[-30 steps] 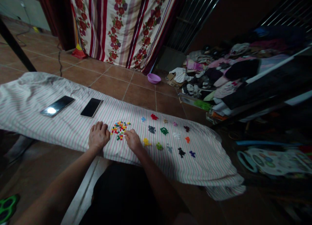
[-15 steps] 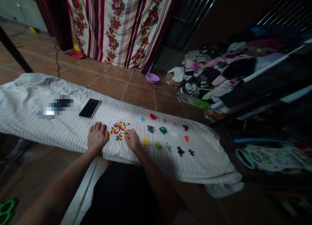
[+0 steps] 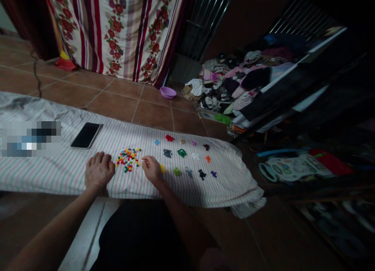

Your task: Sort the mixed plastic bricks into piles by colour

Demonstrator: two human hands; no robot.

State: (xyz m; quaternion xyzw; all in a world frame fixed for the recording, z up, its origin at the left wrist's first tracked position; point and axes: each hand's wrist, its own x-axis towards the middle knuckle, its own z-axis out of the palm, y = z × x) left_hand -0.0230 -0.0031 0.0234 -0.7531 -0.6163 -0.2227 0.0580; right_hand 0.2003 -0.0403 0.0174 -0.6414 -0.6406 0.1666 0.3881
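Note:
A mixed pile of tiny coloured pieces lies on the striped cloth between my hands. Just left of it my left hand rests palm down, its fingers laid on the cloth. To the pile's right is my right hand, thumb and fingertips pinched together; whatever they hold is too small to make out. Beyond that hand, pieces sit in small single-colour heaps, among them red, dark green, dark grey, lime green, black and orange. My right hand partly covers a yellow heap.
A dark-screened phone lies on the striped cloth, left of the pile, with a blurred-out item further left. Past the cloth's far edge, a purple basin stands on the tiled floor. Heaped clothes fill the back right.
My right hand has shifted slightly right, away from the mixed pile, still pinched. My left hand stays beside the pile. The whole view has swung to the right.

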